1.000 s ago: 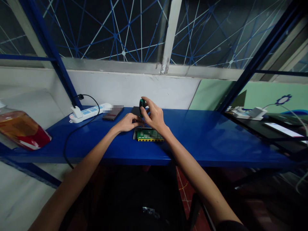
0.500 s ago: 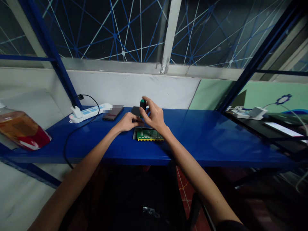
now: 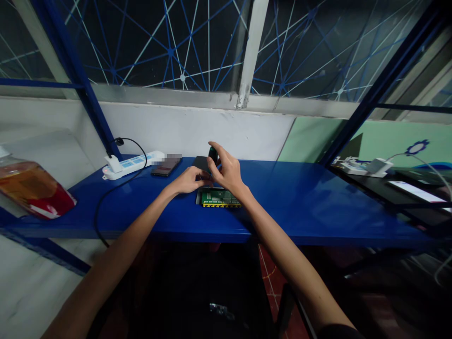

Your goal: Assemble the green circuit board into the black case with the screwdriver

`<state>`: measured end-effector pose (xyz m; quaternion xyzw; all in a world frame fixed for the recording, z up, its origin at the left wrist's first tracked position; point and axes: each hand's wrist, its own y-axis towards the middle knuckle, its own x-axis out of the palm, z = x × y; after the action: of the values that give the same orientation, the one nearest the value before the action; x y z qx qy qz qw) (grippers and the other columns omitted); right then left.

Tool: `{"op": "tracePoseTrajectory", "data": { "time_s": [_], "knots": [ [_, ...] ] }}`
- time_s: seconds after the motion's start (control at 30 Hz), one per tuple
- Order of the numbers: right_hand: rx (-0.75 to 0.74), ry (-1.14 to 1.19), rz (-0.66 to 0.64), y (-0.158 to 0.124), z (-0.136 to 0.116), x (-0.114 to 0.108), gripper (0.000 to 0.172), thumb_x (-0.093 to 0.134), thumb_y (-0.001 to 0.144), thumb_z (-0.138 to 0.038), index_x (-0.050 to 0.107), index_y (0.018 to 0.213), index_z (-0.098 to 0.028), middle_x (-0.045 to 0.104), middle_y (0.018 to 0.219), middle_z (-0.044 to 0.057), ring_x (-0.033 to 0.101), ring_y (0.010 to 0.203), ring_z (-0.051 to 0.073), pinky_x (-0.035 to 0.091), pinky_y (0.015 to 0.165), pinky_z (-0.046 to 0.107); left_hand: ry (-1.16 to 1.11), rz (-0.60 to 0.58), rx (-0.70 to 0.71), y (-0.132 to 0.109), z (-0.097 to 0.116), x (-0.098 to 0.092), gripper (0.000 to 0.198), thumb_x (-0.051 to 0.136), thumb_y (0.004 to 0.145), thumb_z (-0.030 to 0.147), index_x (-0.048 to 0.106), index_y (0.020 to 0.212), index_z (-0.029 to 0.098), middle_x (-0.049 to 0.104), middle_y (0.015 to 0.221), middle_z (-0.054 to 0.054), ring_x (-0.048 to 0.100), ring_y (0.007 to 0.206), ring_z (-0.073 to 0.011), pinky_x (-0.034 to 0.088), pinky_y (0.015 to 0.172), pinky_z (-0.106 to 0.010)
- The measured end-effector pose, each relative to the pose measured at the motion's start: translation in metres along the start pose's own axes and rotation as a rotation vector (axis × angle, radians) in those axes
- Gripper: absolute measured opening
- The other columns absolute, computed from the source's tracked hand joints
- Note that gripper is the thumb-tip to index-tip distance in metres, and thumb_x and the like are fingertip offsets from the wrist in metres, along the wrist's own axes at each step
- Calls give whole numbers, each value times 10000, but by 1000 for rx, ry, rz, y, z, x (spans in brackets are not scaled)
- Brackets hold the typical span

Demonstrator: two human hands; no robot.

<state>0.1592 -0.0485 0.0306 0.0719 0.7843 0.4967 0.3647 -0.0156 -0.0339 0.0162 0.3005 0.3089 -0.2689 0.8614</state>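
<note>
In the head view my right hand (image 3: 228,170) grips a screwdriver (image 3: 212,154) by its dark, green-topped handle. The screwdriver stands nearly upright; its tip is hidden behind my fingers. Close beside it on the left, my left hand (image 3: 189,180) has thumb and fingers pinched together at the lower end of the screwdriver. What they hold, if anything, is too small to tell. Below both hands lies a green circuit board (image 3: 221,196) with a row of yellow ports along its near edge, set in a metal casing. A dark flat piece (image 3: 200,163) lies behind my left hand.
Left on the blue table (image 3: 300,202) are a white power strip (image 3: 132,165) with a black cable, a phone (image 3: 166,165) and a tilted bottle (image 3: 33,188) of amber liquid. To the right, a black surface carries a charger (image 3: 377,165) and a lit phone (image 3: 418,192).
The screwdriver handle has shifted slightly right and turned in my right hand's fingers, with less green showing. Both hands stay almost in place over the board.
</note>
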Motion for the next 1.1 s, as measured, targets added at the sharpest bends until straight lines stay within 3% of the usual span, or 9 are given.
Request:
{"op": "tracePoseTrajectory", "data": {
  "time_s": [0.27,1.1],
  "knots": [
    [14,4,-12,1,-3,-1,460,447,941,-405,444,1359,-214,666,1070,66,611,674,136,469,609,290,59,133,-98,-2,-4,3,209,688,767,322,764,812,133,759,813,-81,670,740,-193,489,738,-307],
    [10,0,-19,0,-2,-2,460,388,950,-336,415,1399,-235,664,1118,65,623,713,153,481,635,308,24,-18,-10,0,-1,-1,230,566,826,218,766,913,143,759,891,-78,678,834,-185,487,803,-294]
  ]
}}
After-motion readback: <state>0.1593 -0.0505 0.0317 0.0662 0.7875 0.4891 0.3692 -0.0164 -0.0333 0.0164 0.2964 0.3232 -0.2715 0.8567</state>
